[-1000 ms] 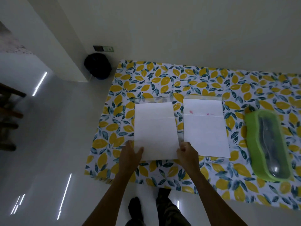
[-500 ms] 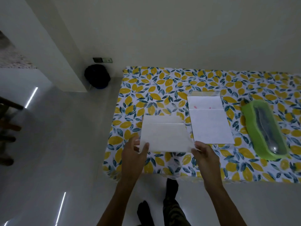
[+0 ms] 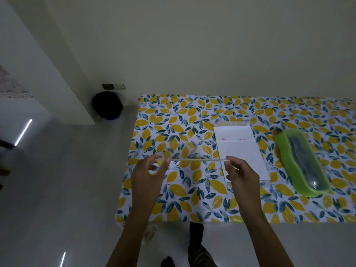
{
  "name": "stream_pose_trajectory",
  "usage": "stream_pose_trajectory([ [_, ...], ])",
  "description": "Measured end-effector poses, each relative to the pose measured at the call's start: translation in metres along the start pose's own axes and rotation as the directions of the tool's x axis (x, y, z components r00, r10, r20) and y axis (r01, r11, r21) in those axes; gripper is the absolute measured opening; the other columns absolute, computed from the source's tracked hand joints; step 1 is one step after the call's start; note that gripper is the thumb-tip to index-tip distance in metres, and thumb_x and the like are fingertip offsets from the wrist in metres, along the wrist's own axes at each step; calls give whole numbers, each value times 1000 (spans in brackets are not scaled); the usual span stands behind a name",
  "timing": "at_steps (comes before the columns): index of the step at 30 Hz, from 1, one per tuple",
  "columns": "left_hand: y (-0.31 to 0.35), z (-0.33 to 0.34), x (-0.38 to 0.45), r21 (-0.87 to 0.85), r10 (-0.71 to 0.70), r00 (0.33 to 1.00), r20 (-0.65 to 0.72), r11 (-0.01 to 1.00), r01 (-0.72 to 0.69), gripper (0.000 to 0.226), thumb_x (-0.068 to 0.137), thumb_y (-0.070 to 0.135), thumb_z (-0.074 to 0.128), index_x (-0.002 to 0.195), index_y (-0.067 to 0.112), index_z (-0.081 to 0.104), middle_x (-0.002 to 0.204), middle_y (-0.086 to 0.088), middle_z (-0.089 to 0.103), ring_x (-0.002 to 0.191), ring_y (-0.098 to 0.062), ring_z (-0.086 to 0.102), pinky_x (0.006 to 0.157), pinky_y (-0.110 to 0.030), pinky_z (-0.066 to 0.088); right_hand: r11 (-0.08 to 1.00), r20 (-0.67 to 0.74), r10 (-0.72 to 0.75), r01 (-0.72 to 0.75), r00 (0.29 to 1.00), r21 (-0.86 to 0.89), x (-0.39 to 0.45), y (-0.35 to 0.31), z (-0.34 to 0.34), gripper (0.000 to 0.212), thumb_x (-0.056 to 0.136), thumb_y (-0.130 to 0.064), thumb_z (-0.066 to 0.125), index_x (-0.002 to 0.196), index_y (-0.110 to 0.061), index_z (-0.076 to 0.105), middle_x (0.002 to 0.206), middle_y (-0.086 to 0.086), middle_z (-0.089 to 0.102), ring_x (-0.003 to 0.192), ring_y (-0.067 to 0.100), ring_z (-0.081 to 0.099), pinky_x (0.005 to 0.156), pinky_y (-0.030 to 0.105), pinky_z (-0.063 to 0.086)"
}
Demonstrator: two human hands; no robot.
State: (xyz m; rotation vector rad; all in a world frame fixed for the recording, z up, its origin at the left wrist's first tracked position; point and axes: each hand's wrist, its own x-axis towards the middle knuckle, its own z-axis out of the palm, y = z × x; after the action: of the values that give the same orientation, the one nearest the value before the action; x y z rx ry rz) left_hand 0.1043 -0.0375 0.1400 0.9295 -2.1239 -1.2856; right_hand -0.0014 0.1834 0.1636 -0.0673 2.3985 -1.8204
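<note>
A white envelope in a clear sleeve [image 3: 189,160] is held level above the table and shows only as a thin edge. My left hand [image 3: 148,174] pinches its left end between thumb and fingers. My right hand [image 3: 240,171] pinches its right end. A second white envelope [image 3: 238,149] with faint pink marks lies flat on the lemon-print tablecloth [image 3: 192,191], just behind my right hand.
A green oblong container [image 3: 300,162] with a clear lid lies at the right of the table. A black bag [image 3: 107,105] sits on the floor by the wall, left of the table. The glossy floor spreads out to the left. My feet stand at the table's front edge.
Both hands lifted the left envelope off the tablecloth and tipped it until it is seen edge-on. The view shifted left and back. The other envelope stayed put.
</note>
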Motion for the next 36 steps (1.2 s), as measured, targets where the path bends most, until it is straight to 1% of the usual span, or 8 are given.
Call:
stream_pose_trajectory([
  [4, 6, 12, 32, 62, 77, 996, -34, 995, -75, 41, 88, 69, 55, 100, 32, 69, 98, 10, 67, 89, -6, 65, 77, -39, 56, 998, 20, -37, 38, 999, -45, 37, -5, 7, 19, 93, -43, 62, 108, -33, 70, 108, -20, 70, 95, -1, 65, 87, 42, 57],
  [6, 9, 19, 51, 104, 107, 993, -52, 989, -101, 48, 90, 71, 50, 90, 26, 66, 89, 5, 64, 85, -10, 63, 75, -40, 54, 996, 40, -69, 71, 997, -53, 58, -7, 11, 18, 94, -43, 61, 107, -33, 70, 113, -15, 70, 95, -5, 63, 83, 29, 56],
  [8, 15, 27, 72, 131, 124, 991, -60, 985, -115, 53, 92, 67, 50, 74, 17, 55, 72, 0, 53, 71, -15, 56, 67, -41, 50, 992, 61, -97, 101, 993, -69, 79, -11, 17, 14, 96, -41, 59, 103, -33, 69, 111, -12, 70, 95, -7, 62, 76, 8, 48],
  [10, 24, 33, 91, 158, 143, 988, -52, 978, -133, 61, 95, 63, 49, 66, 12, 31, 62, -7, 30, 57, -21, 36, 59, -40, 37, 989, 74, -119, 124, 990, -77, 99, -16, 23, 14, 97, -39, 58, 101, -31, 68, 104, -12, 70, 93, -9, 61, 72, 2, 43],
  [15, 38, 50, 130, 240, 61, 994, -86, 970, -39, 63, 95, 61, 48, 70, 6, 33, 64, -10, 33, 62, -25, 38, 61, -42, 32, 976, 105, -176, 187, 979, -108, 148, -19, 38, 21, 99, -43, 54, 98, -26, 66, 94, -10, 70, 89, 1, 63, 69, 10, 45],
  [21, 34, 66, 152, 279, -8, 992, -123, 959, 42, 33, 93, 58, 53, 81, 27, 52, 84, -1, 59, 81, -23, 57, 70, -39, 44, 969, 119, -184, 200, 976, -147, 184, -11, 49, 24, 99, -46, 50, 95, -25, 62, 85, -5, 67, 78, 14, 64, 69, 38, 52],
  [25, 29, 73, 156, 248, -15, 990, -139, 967, 50, 26, 91, 56, 57, 97, 31, 60, 95, 4, 63, 86, -17, 60, 73, -34, 44, 964, 138, -183, 205, 973, -171, 196, -7, 53, 21, 99, -44, 51, 99, -26, 62, 89, -8, 68, 82, 3, 63, 71, 33, 51],
  [36, 15, 87, 162, 289, -82, 988, -133, 950, 118, 29, 94, 44, 58, 108, 20, 66, 93, 2, 60, 91, -23, 61, 73, -31, 40, 957, 185, -151, 190, 971, -217, 208, 12, 58, 23, 100, -39, 51, 104, -20, 64, 101, -4, 70, 90, 12, 65, 75, 33, 52],
])
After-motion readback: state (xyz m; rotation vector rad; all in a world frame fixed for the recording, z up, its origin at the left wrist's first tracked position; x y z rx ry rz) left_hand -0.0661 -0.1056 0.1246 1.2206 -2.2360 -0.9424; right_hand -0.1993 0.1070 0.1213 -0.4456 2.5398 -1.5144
